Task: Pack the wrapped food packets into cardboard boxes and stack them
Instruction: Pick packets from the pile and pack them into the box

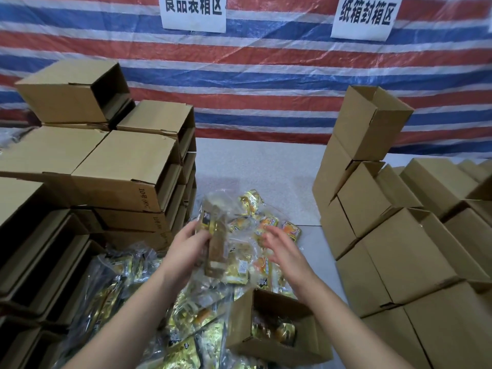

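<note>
Your left hand [186, 242] fingers grip a clear crinkly brown-filled food packet [214, 241]; your right hand [279, 245] hangs loose-fingered beside it, both above the open brown cardboard box [277, 328] on the speckled grey table [255, 166], striped tarp [266, 83] behind.

A tarp [266, 75] striped red, white and blue hangs across the back as a wall. Two white paper signs are fixed to it, one [193, 12] near the top middle and one [365, 16] to the right, each printed with black Chinese characters. Below the tarp lies the pale speckled desk [255, 166].
</note>
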Action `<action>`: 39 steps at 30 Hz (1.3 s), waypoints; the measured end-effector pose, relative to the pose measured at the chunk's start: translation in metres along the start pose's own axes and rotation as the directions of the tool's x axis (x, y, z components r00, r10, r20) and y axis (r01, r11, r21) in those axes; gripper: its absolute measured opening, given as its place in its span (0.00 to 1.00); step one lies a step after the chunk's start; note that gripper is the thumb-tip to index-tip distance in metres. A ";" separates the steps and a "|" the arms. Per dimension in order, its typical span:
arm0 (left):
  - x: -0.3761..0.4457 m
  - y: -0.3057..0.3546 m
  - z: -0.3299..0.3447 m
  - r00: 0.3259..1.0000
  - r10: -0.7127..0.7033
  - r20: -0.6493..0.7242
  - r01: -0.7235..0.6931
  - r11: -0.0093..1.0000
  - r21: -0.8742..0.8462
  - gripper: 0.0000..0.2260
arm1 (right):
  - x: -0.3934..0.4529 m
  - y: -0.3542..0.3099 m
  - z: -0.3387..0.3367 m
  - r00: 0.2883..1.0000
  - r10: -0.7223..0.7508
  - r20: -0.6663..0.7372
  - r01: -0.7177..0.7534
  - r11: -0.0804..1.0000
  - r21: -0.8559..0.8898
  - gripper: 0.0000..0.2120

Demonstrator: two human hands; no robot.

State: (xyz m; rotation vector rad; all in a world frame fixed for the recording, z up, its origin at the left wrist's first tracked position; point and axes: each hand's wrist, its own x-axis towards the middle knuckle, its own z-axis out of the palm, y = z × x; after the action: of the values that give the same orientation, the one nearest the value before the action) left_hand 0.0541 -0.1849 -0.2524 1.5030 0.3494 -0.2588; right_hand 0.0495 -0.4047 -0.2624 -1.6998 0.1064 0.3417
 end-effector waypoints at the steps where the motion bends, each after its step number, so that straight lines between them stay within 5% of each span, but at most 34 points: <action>1: -0.002 0.014 0.010 0.999 0.041 0.033 -0.040 0.999 -0.032 0.07 | 0.003 -0.011 0.005 1.000 0.011 0.020 -0.013 0.996 0.090 0.27; 5: -0.014 0.048 0.057 0.962 0.239 0.134 -0.233 0.971 -0.060 0.11 | 0.016 -0.047 0.024 0.995 -0.033 0.093 0.000 0.943 0.334 0.31; 9: -0.021 0.050 0.099 0.910 0.412 0.036 -0.412 0.897 0.157 0.18 | 0.014 -0.062 0.027 0.991 -0.117 -0.061 0.129 0.952 0.279 0.14; 12: -0.019 0.043 0.113 0.893 0.447 0.056 -0.448 0.868 0.216 0.19 | 0.011 -0.056 0.011 0.988 -0.123 -0.098 0.143 0.963 0.230 0.16; 20: -0.029 0.022 0.142 0.879 0.371 0.301 -0.443 0.867 0.227 0.21 | -0.013 -0.026 -0.026 0.977 -0.043 -0.207 0.138 0.872 0.471 0.26; 24: -0.027 0.004 0.126 0.898 0.339 0.281 -0.393 0.905 0.164 0.21 | -0.026 -0.014 -0.060 0.967 -0.074 -0.246 0.153 0.935 0.319 0.28; 28: -0.015 -0.032 0.088 0.909 0.296 0.293 -0.410 0.761 0.503 0.22 | -0.039 0.010 -0.087 0.971 -0.077 -0.226 0.105 0.988 0.115 0.25; 32: -0.008 -0.082 0.067 0.912 -0.030 0.410 -0.330 0.540 0.774 0.20 | -0.051 0.034 -0.089 1.000 -0.020 0.008 0.022 0.963 -0.269 0.28; 36: -0.002 -0.109 0.054 0.931 -0.072 0.359 -0.224 0.664 0.713 0.12 | -0.054 0.050 -0.070 0.933 0.011 0.359 0.211 0.792 -0.573 0.16; 39: -0.002 -0.114 0.049 0.927 -0.059 0.371 -0.238 0.672 0.701 0.10 | -0.047 0.060 -0.059 0.890 0.114 0.442 0.238 0.710 -0.663 0.14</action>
State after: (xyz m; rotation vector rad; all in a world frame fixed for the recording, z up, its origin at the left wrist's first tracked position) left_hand 0.0126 -0.2398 -0.3557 2.2227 -0.1792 -0.6513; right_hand -0.0013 -0.4776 -0.2987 -2.3245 -0.5045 0.8004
